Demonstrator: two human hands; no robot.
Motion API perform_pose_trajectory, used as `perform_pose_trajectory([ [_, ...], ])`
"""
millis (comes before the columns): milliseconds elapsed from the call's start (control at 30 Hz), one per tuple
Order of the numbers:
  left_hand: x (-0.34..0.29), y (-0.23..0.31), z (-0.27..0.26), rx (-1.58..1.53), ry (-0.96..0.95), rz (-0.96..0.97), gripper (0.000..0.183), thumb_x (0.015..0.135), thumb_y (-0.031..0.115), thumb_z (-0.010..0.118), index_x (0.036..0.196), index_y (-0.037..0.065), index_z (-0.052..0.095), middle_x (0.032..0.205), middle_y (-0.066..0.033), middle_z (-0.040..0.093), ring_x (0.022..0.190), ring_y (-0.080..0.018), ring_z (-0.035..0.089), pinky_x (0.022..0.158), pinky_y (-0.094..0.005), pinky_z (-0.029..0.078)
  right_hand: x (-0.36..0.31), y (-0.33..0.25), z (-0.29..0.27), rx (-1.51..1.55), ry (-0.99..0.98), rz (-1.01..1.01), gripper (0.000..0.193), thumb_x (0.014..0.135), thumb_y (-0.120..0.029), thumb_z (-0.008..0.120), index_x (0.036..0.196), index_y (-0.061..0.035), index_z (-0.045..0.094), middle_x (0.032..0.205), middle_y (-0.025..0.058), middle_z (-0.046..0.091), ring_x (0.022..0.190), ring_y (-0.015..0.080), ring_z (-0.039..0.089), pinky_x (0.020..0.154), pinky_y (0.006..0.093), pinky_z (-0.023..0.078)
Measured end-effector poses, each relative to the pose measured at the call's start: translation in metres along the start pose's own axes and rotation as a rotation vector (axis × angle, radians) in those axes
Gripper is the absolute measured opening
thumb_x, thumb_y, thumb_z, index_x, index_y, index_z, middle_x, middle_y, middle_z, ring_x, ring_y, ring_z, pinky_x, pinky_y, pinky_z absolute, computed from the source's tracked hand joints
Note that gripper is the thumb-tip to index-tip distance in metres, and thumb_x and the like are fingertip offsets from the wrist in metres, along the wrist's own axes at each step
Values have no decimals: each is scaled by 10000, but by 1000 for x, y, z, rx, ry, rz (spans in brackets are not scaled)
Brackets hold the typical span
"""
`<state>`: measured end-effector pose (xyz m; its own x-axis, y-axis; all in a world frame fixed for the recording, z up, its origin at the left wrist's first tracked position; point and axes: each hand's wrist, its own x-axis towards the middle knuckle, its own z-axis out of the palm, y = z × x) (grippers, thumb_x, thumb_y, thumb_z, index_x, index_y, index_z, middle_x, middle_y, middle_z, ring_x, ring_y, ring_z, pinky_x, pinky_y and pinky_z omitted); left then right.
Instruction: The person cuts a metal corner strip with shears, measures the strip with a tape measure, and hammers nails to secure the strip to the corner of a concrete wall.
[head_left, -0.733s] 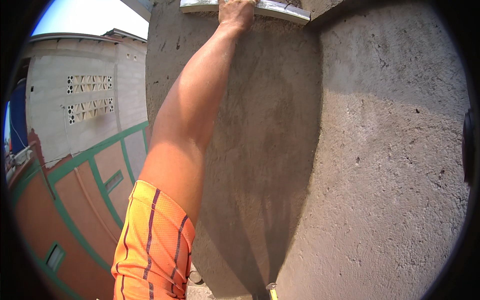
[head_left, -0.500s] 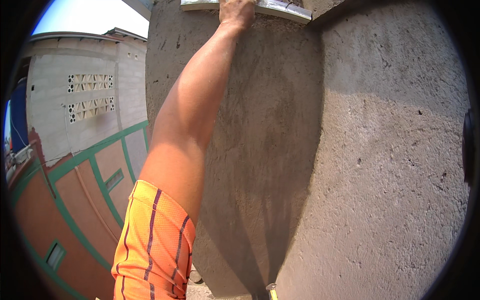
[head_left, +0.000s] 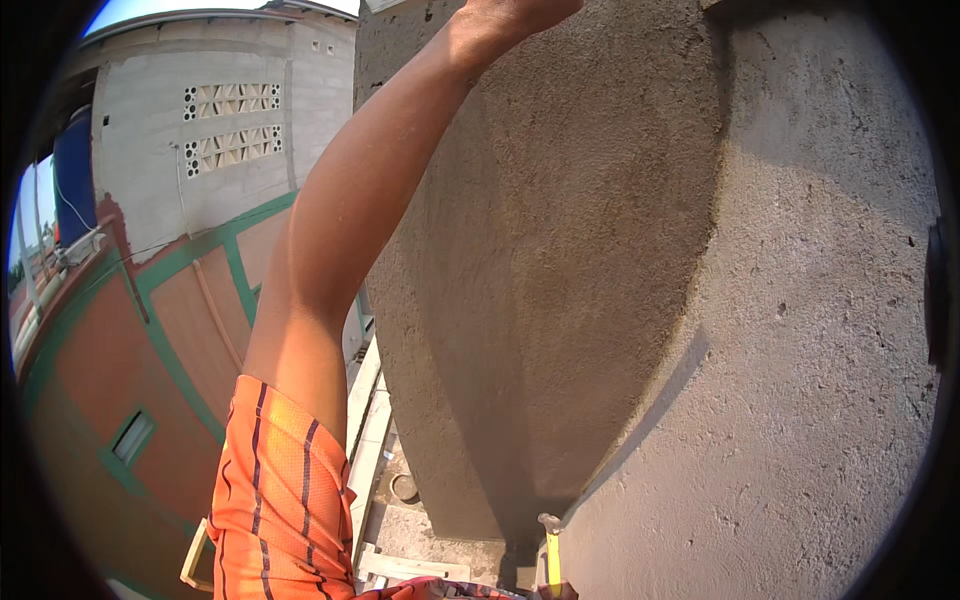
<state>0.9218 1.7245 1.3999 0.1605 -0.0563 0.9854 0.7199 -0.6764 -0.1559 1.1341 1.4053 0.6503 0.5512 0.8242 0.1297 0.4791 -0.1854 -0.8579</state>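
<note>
The person's left hand (head_left: 515, 12) is raised high against a rough grey plastered wall (head_left: 560, 250), and only its heel and wrist show at the top rim of the picture; the fingers are cut off by the edge, so I cannot tell whether they are spread, curled or holding anything. Just left of that hand, at the very top edge, a small pale corner of a flat tool or board (head_left: 385, 5) peeks in, too little of it visible to say what it is or whether the hand touches it. Below the hand the bare forearm and upper arm run down and leftward to an orange short sleeve with dark stripes (head_left: 275, 490).

Beneath the hand the wall's damp, darker plaster spreads downward; to the right of it, a lighter, drier pitted face of the wall (head_left: 820, 350) meets it at a corner. Far below the hand, at the bottom edge, a thin yellow handle with a pale tip (head_left: 552, 550) stands upright. The right hand is not seen.

Well to the left of the arm stand a grey block building with patterned vents (head_left: 220, 130) and an orange wall with green bands (head_left: 150, 330).
</note>
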Motion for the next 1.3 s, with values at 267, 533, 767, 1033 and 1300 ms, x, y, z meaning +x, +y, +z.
perform_pose_trajectory([
  [267, -347, -2, -135, -1121, -1, -826, 478, 868, 250, 506, 1242, -41, 447, 988, -183, 601, 811, -214, 636, 718, -352, 530, 109, -51, 70, 117, -377, -12, 206, 839, -168, 647, 793, -25, 507, 649, 9, 465, 578, 132, 432, 538, 325, 384],
  [533, -647, 82, -364, -1301, 900, -1699, 596, 880, 520, 521, 1220, 33, 475, 860, -77, 546, 668, -160, 584, 590, -306, 530, 34, -74, 128, 17, -858, -111, 215, 900, -234, 617, 825, -80, 488, 540, -34, 411, 399, 65, 387, 358, 236, 324],
  [767, -738, 205, -508, -663, 1205, -1779, 517, 863, 496, 575, 1179, 94, 488, 887, -60, 548, 779, -174, 591, 672, -342, 521, -94, -52, 172, -251, -1387, -193, 249, 899, -240, 598, 793, -40, 495, 584, -27, 425, 471, 59, 396, 419, 257, 310],
  [1033, -749, 290, -636, -308, 1592, -1499, 401, 888, 413, 564, 1108, 94, 463, 871, -47, 532, 836, -176, 574, 775, -360, 493, -134, 18, 240, -714, -1534, -807, 274, 881, -258, 606, 835, 2, 534, 577, 11, 483, 468, 142, 463, 452, 326, 386],
  [1300, -745, 374, -752, 166, 1881, -1222, 452, 892, 404, 550, 1197, 78, 480, 1011, -67, 565, 980, -218, 573, 897, -388, 453, -211, -23, 402, -1177, -1859, -729, 233, 859, -231, 621, 826, -20, 528, 570, 24, 490, 450, 156, 485, 432, 325, 407],
])
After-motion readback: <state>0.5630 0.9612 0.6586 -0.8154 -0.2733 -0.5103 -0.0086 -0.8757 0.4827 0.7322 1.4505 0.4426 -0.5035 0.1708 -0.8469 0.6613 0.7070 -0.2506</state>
